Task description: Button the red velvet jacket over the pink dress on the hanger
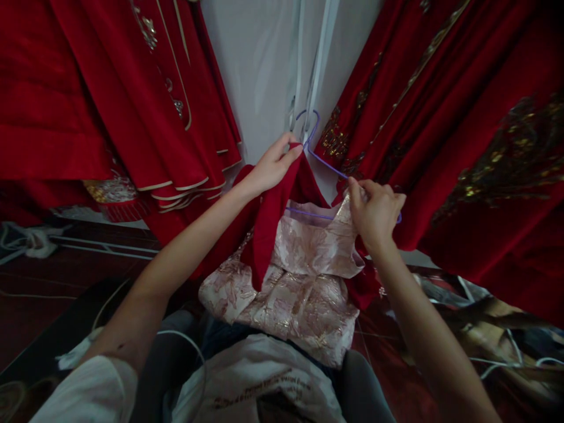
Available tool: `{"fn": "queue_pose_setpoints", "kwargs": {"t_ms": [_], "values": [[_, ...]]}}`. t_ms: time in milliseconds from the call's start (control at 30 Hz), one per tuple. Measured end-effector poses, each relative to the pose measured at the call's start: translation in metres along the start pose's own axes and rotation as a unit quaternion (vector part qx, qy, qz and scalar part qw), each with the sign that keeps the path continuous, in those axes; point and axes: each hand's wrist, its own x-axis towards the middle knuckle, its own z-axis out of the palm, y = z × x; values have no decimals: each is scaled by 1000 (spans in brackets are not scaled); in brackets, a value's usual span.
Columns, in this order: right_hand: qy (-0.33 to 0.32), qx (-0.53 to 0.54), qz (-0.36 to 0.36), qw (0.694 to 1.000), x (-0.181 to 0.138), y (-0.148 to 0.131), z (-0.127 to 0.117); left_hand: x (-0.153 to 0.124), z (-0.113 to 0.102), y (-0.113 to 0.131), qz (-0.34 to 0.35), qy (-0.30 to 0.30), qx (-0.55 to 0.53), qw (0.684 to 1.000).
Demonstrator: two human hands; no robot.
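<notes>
A purple wire hanger (pixel 318 157) carries a garment with a red outer side (pixel 268 220) and a pink-gold brocade lining (pixel 304 276). My left hand (pixel 273 164) pinches the red fabric at the hanger's left shoulder, fingers closed on the cloth. My right hand (pixel 374 208) is closed on the garment's edge at the hanger's right arm. The brocade hangs down over my lap, above my white shirt (pixel 259 376).
Red embroidered robes hang on the left (pixel 132 100) and on the right (pixel 476 135), close on both sides. A white wall with vertical rails (pixel 304 64) is straight ahead. Cables and a dark reddish floor (pixel 53 276) lie below.
</notes>
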Motion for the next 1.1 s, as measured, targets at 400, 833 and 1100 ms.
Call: {"fn": "queue_pose_setpoints", "kwargs": {"t_ms": [400, 833, 1100], "values": [[-600, 313, 156, 719, 87, 67, 57, -5, -41, -61, -66, -216, 255, 940], [-553, 230, -47, 799, 90, 45, 108, -7, 4, -99, -17, -154, 225, 962], [-488, 220, -44, 844, 82, 46, 116, -18, -1, -92, -17, -108, 259, 960]]}}
